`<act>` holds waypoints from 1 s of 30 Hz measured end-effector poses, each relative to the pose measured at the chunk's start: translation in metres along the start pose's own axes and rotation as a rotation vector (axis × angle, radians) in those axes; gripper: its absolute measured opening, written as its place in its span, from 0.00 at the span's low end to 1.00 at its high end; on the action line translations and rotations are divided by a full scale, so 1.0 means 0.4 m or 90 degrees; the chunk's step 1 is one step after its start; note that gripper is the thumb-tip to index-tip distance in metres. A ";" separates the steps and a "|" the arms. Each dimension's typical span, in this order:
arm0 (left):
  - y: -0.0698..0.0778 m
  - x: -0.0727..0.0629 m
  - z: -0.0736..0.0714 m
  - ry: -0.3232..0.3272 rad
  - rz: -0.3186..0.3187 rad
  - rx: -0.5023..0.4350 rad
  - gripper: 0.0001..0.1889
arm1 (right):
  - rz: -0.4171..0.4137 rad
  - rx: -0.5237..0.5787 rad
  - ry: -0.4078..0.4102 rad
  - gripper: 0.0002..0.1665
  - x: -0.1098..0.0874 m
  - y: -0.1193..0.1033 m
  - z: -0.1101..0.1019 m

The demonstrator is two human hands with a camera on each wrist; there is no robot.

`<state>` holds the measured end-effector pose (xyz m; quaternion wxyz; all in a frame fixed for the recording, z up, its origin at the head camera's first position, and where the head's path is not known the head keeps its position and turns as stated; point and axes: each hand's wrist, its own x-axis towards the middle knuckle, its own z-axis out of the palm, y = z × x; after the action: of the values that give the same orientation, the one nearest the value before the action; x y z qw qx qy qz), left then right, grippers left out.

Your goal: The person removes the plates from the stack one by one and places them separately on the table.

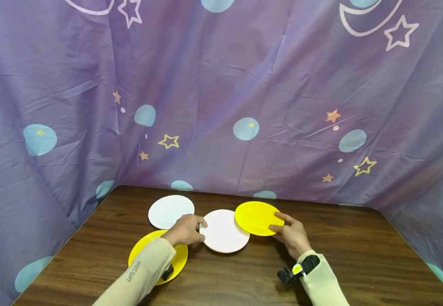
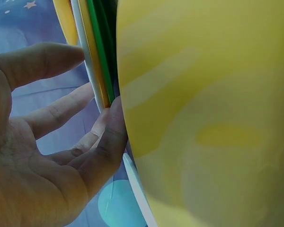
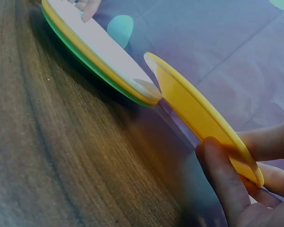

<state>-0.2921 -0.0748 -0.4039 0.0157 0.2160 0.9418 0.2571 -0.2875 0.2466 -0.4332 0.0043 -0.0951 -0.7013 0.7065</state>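
My left hand [image 1: 187,230] grips the left edge of a small stack of plates near the table's middle. A white plate [image 1: 225,231] tops the stack, with a yellow plate [image 2: 93,47] and a green plate [image 2: 103,47] beneath it. In my right hand [image 1: 292,238] a yellow plate [image 1: 256,217] is pinched by its right rim. It is tilted, and its left edge overlaps the stack's right side in the head view. Below my left wrist lies another yellow plate [image 1: 181,261], partly covered by the sleeve; its surface fills the right of the left wrist view.
Another white plate [image 1: 169,210] lies at the back left, just behind my left hand. The dark wooden table [image 1: 344,238] ends against a purple patterned cloth [image 1: 206,85], which hangs at the back and both sides.
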 end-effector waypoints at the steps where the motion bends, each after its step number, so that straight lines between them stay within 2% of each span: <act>1: 0.000 0.000 0.001 -0.001 0.000 0.001 0.17 | 0.000 0.004 0.005 0.40 0.001 -0.001 0.000; 13: 0.004 0.000 -0.004 -0.002 -0.006 0.005 0.17 | 0.005 0.009 0.043 0.42 0.019 -0.006 -0.015; 30: 0.000 0.000 -0.001 -0.002 0.001 0.001 0.17 | 0.014 -0.012 0.059 0.43 0.037 -0.010 -0.036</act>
<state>-0.2923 -0.0751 -0.4035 0.0170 0.2168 0.9419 0.2561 -0.3004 0.2628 -0.4313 0.0284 -0.1354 -0.7061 0.6945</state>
